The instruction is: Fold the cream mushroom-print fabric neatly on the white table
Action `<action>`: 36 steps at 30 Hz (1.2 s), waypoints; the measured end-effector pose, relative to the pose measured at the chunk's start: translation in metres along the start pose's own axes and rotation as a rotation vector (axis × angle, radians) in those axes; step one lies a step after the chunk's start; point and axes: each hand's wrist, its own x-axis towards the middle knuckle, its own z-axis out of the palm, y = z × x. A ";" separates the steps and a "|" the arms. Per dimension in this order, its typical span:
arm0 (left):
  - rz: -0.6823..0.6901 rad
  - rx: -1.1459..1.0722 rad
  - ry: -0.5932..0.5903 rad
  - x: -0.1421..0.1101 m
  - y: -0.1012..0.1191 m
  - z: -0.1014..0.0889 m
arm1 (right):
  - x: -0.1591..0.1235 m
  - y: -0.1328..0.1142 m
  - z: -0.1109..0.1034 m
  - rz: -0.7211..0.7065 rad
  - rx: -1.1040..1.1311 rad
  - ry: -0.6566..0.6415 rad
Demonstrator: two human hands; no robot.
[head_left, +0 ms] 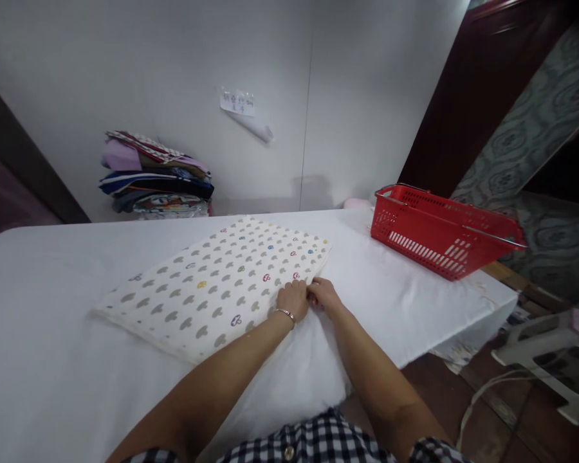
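A folded cream cloth (217,283) printed with small grey and coloured mushroom shapes lies flat on the white-covered table (53,360). My left hand (293,299), with a thin bracelet at the wrist, rests on the cloth's near right edge with its fingers curled onto the fabric. My right hand (322,294) sits right beside it, touching it, fingers closed on the same edge of the cloth. Both forearms reach forward from a checked shirt at the bottom of the view.
A red plastic basket (439,235) with metal handles stands at the table's far right corner. A stack of folded clothes (157,177) sits against the white wall at the back left. A white stool (554,360) and cable are on the floor to the right.
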 end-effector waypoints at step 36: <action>0.099 0.013 -0.006 0.001 -0.012 0.016 | 0.160 -0.017 -0.106 -0.072 -0.750 0.313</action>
